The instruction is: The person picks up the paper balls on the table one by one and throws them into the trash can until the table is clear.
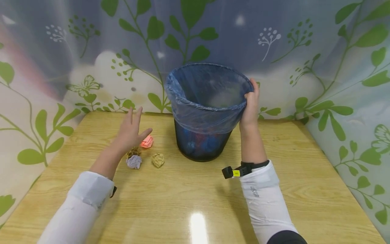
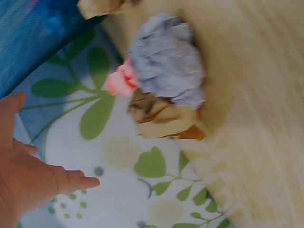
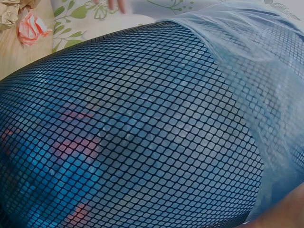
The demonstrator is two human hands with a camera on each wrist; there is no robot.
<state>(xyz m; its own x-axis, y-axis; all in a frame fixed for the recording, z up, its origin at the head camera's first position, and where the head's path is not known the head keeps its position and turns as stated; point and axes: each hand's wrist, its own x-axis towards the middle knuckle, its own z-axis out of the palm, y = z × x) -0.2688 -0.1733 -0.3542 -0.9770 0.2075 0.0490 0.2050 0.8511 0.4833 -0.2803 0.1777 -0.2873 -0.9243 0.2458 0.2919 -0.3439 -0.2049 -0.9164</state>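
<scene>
A black mesh wastebasket (image 1: 202, 144) lined with a blue plastic bag (image 1: 204, 117) is at the back middle of the table. My right hand (image 1: 250, 106) grips its rim on the right side, thumb and fingers curled over the bag's folded edge. To its left, my left hand (image 1: 131, 130) is raised with fingers spread, holding nothing. Below and beside that hand are crumpled paper balls: a pink one (image 1: 147, 142), a brown one (image 1: 133, 152), a pale purple one (image 1: 134, 162) and a yellowish one (image 1: 158, 160). Through the mesh, blurred blue and reddish contents (image 3: 71, 156) show.
A light wooden tabletop (image 1: 170, 203) carries everything. Behind it and at both sides hang leaf-patterned sheets (image 1: 122, 67), close to the table's back edge. A black strap with a yellow tag (image 1: 236, 173) is around the right wrist.
</scene>
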